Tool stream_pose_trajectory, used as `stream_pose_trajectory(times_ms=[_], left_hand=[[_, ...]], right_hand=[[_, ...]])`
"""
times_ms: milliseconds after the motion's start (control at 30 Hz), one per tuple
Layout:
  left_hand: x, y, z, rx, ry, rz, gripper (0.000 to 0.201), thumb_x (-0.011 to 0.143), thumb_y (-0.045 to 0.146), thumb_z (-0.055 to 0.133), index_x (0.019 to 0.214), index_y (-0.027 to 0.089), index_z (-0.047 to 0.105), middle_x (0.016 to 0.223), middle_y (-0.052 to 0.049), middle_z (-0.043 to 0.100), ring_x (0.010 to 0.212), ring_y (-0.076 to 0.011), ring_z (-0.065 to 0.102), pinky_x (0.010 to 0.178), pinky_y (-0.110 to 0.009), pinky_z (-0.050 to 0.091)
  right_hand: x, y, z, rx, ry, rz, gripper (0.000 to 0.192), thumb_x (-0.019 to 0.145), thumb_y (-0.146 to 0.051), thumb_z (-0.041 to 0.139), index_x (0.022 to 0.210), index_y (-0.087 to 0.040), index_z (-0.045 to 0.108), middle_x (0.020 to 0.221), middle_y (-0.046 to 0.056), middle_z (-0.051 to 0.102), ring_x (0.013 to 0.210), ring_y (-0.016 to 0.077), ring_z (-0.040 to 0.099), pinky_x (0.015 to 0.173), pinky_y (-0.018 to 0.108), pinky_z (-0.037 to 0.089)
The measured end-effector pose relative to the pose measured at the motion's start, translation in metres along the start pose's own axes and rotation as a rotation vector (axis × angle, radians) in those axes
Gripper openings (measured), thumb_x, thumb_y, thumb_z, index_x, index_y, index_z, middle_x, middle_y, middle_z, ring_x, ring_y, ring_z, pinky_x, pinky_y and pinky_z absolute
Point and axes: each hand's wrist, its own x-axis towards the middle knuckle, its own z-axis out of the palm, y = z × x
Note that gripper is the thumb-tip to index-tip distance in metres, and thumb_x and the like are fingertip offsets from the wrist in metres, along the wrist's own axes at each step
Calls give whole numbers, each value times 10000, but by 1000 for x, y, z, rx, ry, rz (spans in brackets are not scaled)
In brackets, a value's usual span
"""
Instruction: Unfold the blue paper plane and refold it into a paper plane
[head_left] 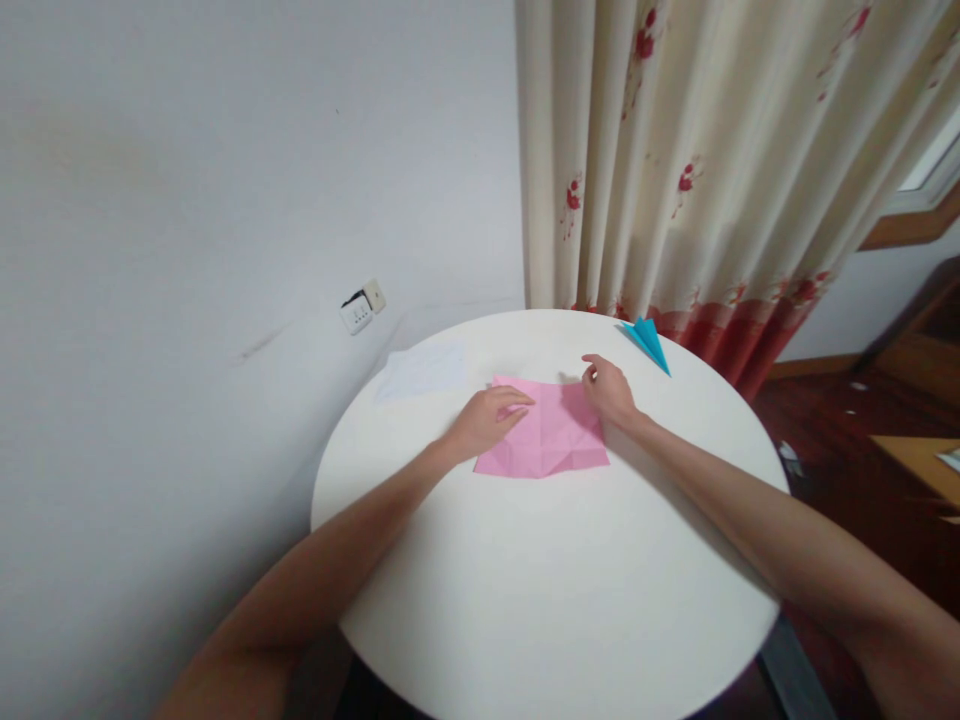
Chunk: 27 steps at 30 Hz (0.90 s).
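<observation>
No legible text, label, brand, number or sign appears. The pink paper (544,435), blue paper (646,341) at 1 o'clock, white sheet (422,371) at 11 o'clock and wall socket (361,306) bear no readable marks.

Creased matt pink paper (546,435) on a smooth white table (555,600); patterned cloth curtain (712,150)

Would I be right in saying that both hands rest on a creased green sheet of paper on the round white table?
Not quite: the head view shows the paper is pink, not green. Both the left hand and right hand do rest on it, on the round white table.
</observation>
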Motion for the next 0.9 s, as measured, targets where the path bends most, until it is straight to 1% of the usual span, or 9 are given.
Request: stream_pose_trajectory(times_ms=[67,167,233,333,467,600,733,833,900], left_hand=[[1,-20,-4,48,40,-79,211,918,271,567,991,184,745,1048,-77,745,992,-207,684,924,-342,524],[0,-39,-3,123,85,-162,227,909,257,556,996,171,748,1077,-82,741,1000,-214,688,927,-357,535],[-1,-40,0,176,89,-162,244,917,246,538,1019,170,746,1111,-82,735,1033,-214,681,959,-363,525],[-2,-27,9,240,53,-130,274,942,261,511,1072,172,736,1170,-81,719,1107,-212,656,1026,-365,487],[-5,-7,19,309,-123,-48,360,939,379,560,1221,187,676,1271,-81,675,1210,-228,597,1089,-372,424],[-7,-1,20,329,-355,66,607,831,503,697,1355,220,579,1438,-89,547,1325,-260,497,1141,-387,341],[-9,-9,14,333,-459,78,624,879,520,637,1421,239,510,1521,-98,448,1406,-254,399,1164,-379,286],[-11,-19,6,399,-474,6,595,930,511,562,1456,250,463,1553,-97,398,1440,-274,343,1176,-426,248],[-12,-25,1,468,-435,-73,561,936,486,560,1438,248,483,1542,-102,415,1436,-299,347,1174,-472,238]], right_hand=[[-4,-6,-1,61,63,-119,431,839,-97,446,1235,-134,611,1106,120,689,979,237,636,901,345,462],[-10,-17,-1,144,54,-281,367,804,-66,453,1087,-154,669,996,88,684,870,208,626,849,327,476],[-14,-21,-1,174,-6,-381,313,792,-50,458,967,-160,694,944,77,686,854,199,619,840,316,475],[-17,-24,2,176,-121,-478,317,774,-12,456,894,-161,709,925,72,706,878,195,624,863,313,470],[-19,-20,8,176,-262,-608,380,771,5,472,997,-165,726,1024,75,732,992,199,640,943,328,465],[-22,-17,12,99,-377,-726,346,814,-74,537,1102,-141,717,1233,122,684,1226,236,570,1059,369,418],[-25,-19,8,-66,-446,-701,333,901,-183,526,1187,-112,681,1329,166,621,1268,247,547,1059,352,413],[-27,-25,-1,-209,-462,-594,298,952,-268,495,1135,-146,696,1213,156,685,1160,247,615,974,332,452],[-27,-29,-8,-304,-453,-503,307,972,-332,468,1053,-170,717,1083,151,724,1045,259,658,875,327,479]])
